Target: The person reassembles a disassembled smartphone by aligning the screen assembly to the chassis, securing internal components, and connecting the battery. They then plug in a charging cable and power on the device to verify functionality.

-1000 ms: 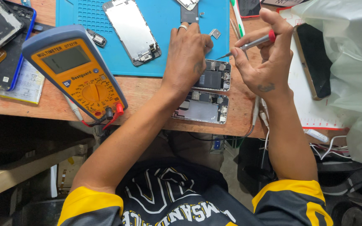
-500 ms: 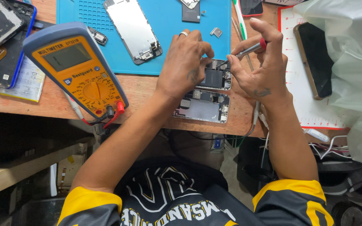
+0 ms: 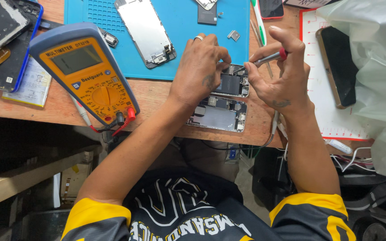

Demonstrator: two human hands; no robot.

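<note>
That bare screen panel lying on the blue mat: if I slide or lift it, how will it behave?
The screen panel looks thin and flat, so it probably slides easily on the blue mat and won't roll. It is likely light but fragile: a long, thin sheet may flex if lifted by one end. Small parts hang at its lower end, which could snag.

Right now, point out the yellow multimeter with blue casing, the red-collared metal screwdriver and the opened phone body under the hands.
yellow multimeter [image 3: 95, 80], head view, on its dial face.
red-collared screwdriver [image 3: 269, 58], head view, on its metal shaft.
opened phone body [image 3: 217, 117], head view, on its exposed interior.
</note>
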